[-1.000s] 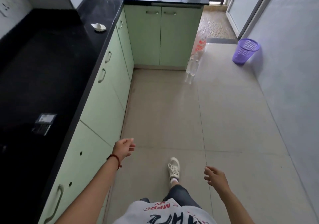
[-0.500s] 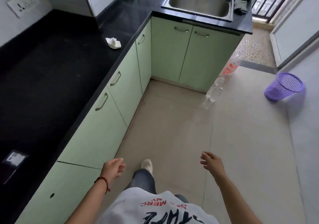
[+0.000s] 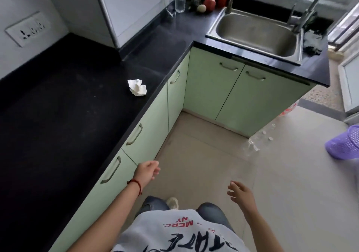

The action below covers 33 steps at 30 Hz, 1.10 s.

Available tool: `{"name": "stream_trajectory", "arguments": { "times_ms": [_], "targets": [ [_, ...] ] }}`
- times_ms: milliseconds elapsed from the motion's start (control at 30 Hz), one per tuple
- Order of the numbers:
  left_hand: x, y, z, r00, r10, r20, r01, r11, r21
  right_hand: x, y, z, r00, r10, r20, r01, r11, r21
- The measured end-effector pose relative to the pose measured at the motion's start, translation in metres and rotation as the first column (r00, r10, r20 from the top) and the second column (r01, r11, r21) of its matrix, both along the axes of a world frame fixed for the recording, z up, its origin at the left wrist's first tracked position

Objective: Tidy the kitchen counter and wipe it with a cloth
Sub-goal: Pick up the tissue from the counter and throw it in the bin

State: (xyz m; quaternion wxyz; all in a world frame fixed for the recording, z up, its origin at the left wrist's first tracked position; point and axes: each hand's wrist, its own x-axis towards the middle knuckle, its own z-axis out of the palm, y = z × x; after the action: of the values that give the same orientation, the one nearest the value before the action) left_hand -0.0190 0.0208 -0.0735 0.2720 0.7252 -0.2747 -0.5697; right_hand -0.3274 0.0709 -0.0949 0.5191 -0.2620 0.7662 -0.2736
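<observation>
Both our left hand (image 3: pixel 146 173) and right hand (image 3: pixel 240 192) hang relaxed, holding nothing. We see 1 crumpled tissue (image 3: pixel 137 87) near the counter (image 3: pixel 64 116) edge; careless swiping could knock it floorward.

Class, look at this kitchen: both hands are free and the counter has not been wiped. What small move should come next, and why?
Probably reach the left hand to the crumpled white tissue lying near the black counter edge and pick it up. Both it and the right hand hold nothing, and the dark cloth lies farther off beside the sink.
</observation>
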Motion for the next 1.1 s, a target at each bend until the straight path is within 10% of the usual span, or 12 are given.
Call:
{"name": "stream_trajectory", "arguments": {
  "times_ms": [400, 767, 1100],
  "targets": [
    [-0.009, -0.117, 0.003, 0.971, 0.236, 0.047, -0.236, 0.972, -0.016, 0.002, -0.203, -0.006, 0.934, 0.358, 0.007, -0.358, 0.934, 0.013],
    [-0.028, -0.098, 0.016, 0.758, 0.642, 0.114, -0.644, 0.764, -0.019, 0.092, -0.386, 0.028, 0.598, 0.799, -0.052, -0.801, 0.594, -0.078],
    [0.005, -0.086, 0.043, 0.581, 0.571, 0.58, -0.493, 0.814, -0.308, 0.233, -0.404, 0.083, 0.365, 0.868, -0.336, -0.918, 0.276, -0.284]
  ]
}}
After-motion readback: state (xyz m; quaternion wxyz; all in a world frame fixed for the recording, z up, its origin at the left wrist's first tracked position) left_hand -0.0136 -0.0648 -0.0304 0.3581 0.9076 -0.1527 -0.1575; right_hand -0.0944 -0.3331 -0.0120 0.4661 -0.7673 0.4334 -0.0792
